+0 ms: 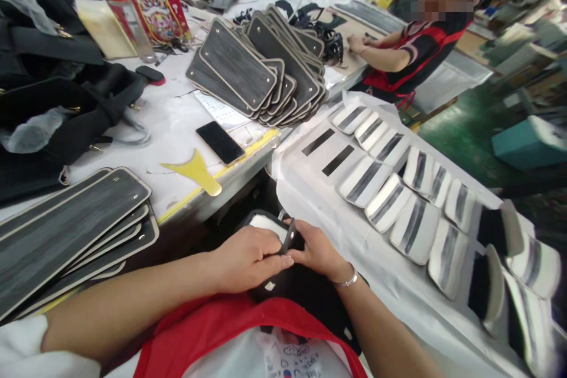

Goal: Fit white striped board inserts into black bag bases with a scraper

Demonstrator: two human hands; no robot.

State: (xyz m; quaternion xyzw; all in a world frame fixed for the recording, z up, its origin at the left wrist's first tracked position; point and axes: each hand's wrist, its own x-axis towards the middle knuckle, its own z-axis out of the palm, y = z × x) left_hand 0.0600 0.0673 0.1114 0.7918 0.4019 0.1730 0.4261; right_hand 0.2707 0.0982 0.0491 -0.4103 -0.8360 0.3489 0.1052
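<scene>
Close to my lap, both hands hold a small black piece [290, 236] with a light edge and a metal stud, which stands up between them. My left hand [252, 257] is closed on its near side, thumb along the lower edge. From the other side my right hand [321, 251] pinches it, fingers bent behind it. A white pad [267, 223] with a black border shows just beyond my left fingers. Below the hands lies black material [305, 292] with a small white patch. My fingers partly hide the piece, so its exact kind is unclear.
Dark grey panels with studs [283, 65] are piled on the white table [177, 100]; more panels [75, 224] lie at left. A phone [220, 142] and yellow template [195, 172] lie near its edge. White padded pieces [411, 227] cover the right table. A co-worker [411, 59] works beyond.
</scene>
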